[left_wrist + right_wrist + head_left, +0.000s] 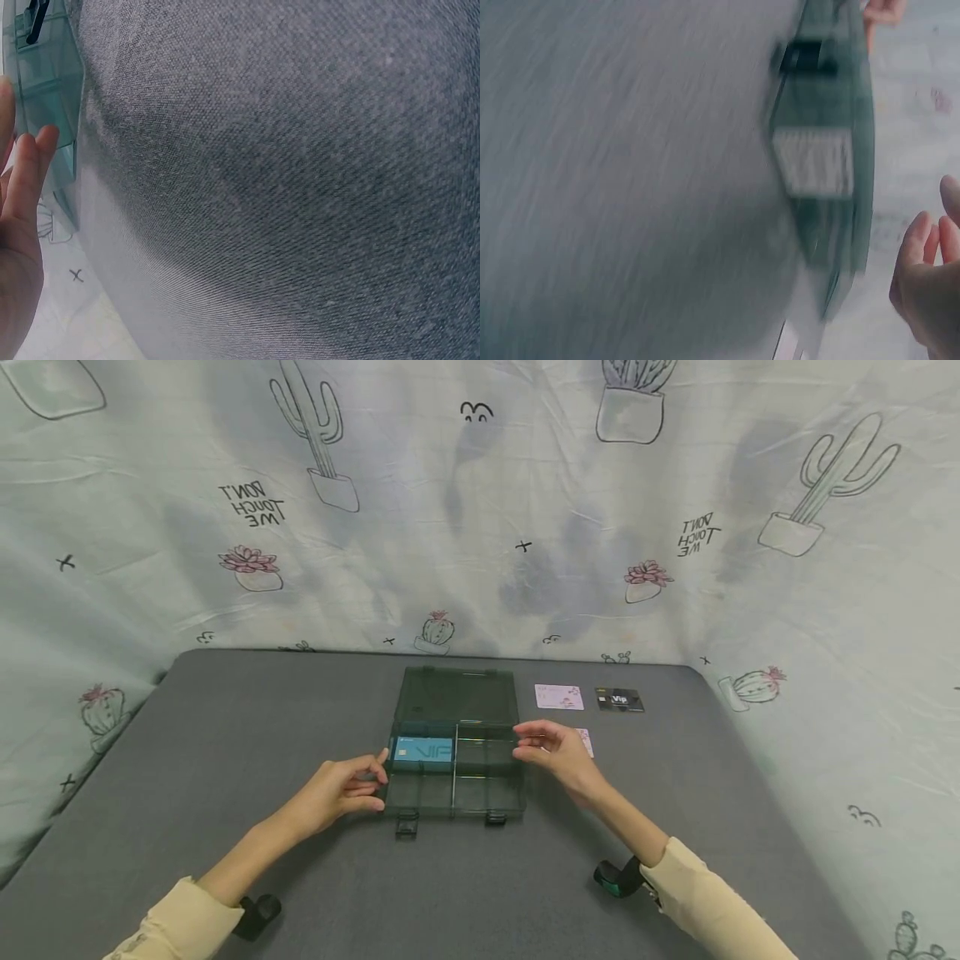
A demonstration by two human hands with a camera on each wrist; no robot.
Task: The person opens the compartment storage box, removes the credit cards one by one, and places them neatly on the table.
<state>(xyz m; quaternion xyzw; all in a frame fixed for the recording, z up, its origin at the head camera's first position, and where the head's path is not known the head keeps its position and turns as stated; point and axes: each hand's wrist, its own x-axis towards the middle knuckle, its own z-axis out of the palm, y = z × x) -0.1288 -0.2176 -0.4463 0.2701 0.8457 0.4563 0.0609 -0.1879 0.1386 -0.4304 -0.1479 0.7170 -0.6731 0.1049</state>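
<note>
A translucent dark green plastic box (487, 797) lies on the grey table with its lid (454, 693) folded back. A teal VIP card (422, 749) sits in its back left compartment. My left hand (341, 789) is at the box's left side, fingertips right at the wall and fingers relaxed. Over the right edge hovers my right hand (562, 756), thumb and fingers parted with nothing between them; the right wrist view also shows this hand (930, 277) beside the box (825, 105). Partly behind the right hand is a pink patterned card (587, 742).
Another pink card (558, 697) and a black VIP card (619, 699) lie on the table right of the lid. Two latches hang at the box's front, the left latch (407, 825) folded down. A cactus-print curtain (480, 527) encloses the back and sides.
</note>
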